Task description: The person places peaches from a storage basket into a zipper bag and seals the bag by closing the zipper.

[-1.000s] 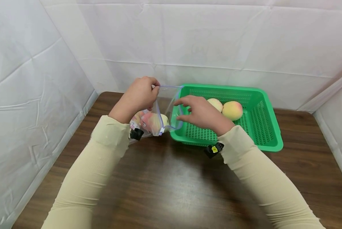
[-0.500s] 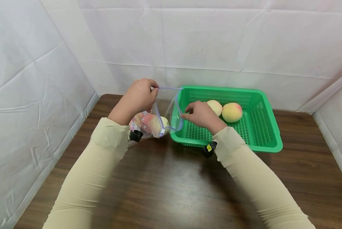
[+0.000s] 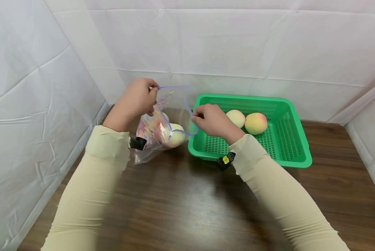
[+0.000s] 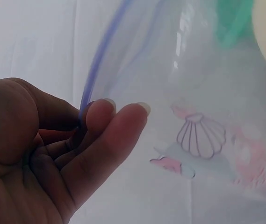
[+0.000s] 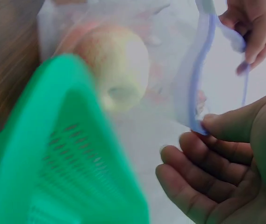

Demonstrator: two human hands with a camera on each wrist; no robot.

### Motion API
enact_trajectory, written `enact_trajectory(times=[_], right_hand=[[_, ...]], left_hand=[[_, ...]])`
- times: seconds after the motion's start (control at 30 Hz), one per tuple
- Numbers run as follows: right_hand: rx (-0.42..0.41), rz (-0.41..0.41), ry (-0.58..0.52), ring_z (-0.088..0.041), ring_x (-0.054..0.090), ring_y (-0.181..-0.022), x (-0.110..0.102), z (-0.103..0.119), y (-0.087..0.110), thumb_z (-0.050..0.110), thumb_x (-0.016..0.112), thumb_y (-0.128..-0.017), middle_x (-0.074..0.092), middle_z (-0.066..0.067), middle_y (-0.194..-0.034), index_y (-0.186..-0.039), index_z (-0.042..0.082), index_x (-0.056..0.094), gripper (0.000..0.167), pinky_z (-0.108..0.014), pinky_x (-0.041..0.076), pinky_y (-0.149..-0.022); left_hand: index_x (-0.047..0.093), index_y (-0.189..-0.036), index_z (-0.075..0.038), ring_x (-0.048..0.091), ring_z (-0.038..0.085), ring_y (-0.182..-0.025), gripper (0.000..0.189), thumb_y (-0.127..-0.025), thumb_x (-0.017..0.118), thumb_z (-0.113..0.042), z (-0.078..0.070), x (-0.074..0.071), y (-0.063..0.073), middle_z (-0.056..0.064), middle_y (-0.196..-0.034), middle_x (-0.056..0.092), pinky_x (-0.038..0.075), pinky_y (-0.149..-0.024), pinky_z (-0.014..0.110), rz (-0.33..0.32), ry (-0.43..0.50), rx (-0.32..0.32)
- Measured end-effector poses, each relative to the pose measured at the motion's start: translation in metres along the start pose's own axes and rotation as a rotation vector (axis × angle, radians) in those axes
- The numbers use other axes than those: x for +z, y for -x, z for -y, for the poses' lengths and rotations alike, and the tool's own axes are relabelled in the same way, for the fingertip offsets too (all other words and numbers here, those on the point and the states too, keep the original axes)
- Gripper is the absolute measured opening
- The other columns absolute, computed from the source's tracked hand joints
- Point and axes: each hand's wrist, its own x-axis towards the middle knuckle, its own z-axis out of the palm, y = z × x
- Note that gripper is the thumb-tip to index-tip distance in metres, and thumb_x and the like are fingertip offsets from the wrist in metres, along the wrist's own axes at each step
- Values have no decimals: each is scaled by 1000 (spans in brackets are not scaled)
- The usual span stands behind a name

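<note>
A clear zip bag [image 3: 178,104] with a purple zip edge and printed sea-shell pictures hangs between my hands, its mouth spread wide. Peaches [image 3: 176,135] lie inside it, low down over the table. My left hand [image 3: 138,97] pinches the bag's left rim between thumb and fingers. In the left wrist view, the purple zip strip [image 4: 95,70] runs into that pinch. My right hand [image 3: 213,120] pinches the opposite rim, above the near left side of the green basket [image 3: 195,153]. The right wrist view shows thumb and forefinger on the zip edge, other fingers loosely bent.
Two more peaches [image 3: 255,123] sit in the green basket, towards its back left. The brown wooden table [image 3: 175,202] ends at a white cloth wall [image 3: 237,45] behind, with more cloth along both sides.
My right hand first took the bag's right rim. Then both hands shifted left and the left hand rose a little, drawing the bag left, its mouth clearing the basket more.
</note>
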Motion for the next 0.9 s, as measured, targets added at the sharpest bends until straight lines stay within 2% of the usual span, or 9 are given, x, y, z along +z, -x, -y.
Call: enact_trajectory(times=[0.17, 0.3, 0.4, 0.47, 0.6, 0.67, 0.73, 0.83, 0.9], right_hand=[[-15, -69, -17, -19, 45, -59, -14, 25, -3, 28, 50, -101, 53, -3, -70, -90, 12, 64, 24, -31, 39, -60], [4, -103, -69, -20, 49, -65, -28, 40, -5, 29, 49, -101, 56, -4, -75, -88, 13, 61, 24, -31, 41, -62], [19, -130, -164, -19, 57, -71, -38, 46, -6, 29, 50, -101, 61, -6, -80, -89, 12, 62, 23, -31, 45, -64], [28, -142, -209, -18, 60, -75, -41, 48, -6, 28, 51, -100, 63, -7, -82, -90, 12, 63, 22, -31, 47, -65], [52, -133, -201, -19, 60, -76, -39, 44, -5, 28, 51, -100, 64, -4, -82, -91, 13, 63, 21, -31, 45, -65], [57, -128, -211, -19, 60, -77, -37, 41, -4, 28, 51, -100, 64, -5, -82, -91, 13, 63, 21, -30, 47, -67], [57, -135, -233, -18, 61, -79, -37, 40, -3, 28, 51, -100, 63, -5, -83, -92, 13, 63, 21, -29, 50, -71], [45, -159, -258, -17, 62, -78, -37, 38, -1, 26, 51, -100, 63, -6, -82, -91, 12, 63, 21, -30, 50, -71], [42, -161, -241, -18, 61, -76, -36, 37, 0, 26, 52, -100, 64, -5, -82, -89, 12, 62, 21, -31, 48, -68]], left_hand=[[56, -129, 1, 64, 15, -50, 40, -101, 34, -17, 13, -18, 2, 8, -69, 62, 47, -56, 27, -75, -39, -5], [58, -126, 1, 63, 14, -46, 38, -101, 35, -16, 26, -29, 4, 7, -61, 63, 46, -53, 26, -104, -53, -21], [58, -127, -1, 63, 16, -46, 38, -101, 35, -16, 33, -36, 6, 7, -56, 62, 48, -55, 28, -105, -42, -55], [56, -130, -2, 64, 16, -47, 39, -101, 35, -18, 35, -39, 8, 6, -55, 61, 49, -61, 31, -92, -47, -76], [54, -134, -4, 65, 16, -50, 41, -102, 34, -20, 38, -39, 7, 6, -55, 62, 47, -73, 37, -50, -62, -95], [54, -133, -3, 65, 16, -50, 41, -102, 33, -20, 39, -39, 6, 6, -54, 61, 47, -71, 36, -47, -60, -92], [55, -132, -3, 64, 17, -49, 41, -102, 33, -19, 39, -39, 5, 6, -54, 61, 47, -62, 34, -69, -46, -86], [56, -130, -3, 63, 18, -47, 40, -102, 33, -20, 38, -41, 4, 6, -54, 59, 46, -52, 31, -101, -32, -84], [55, -131, -3, 62, 18, -47, 41, -102, 33, -20, 37, -43, 3, 6, -55, 59, 46, -52, 31, -109, -32, -92]])
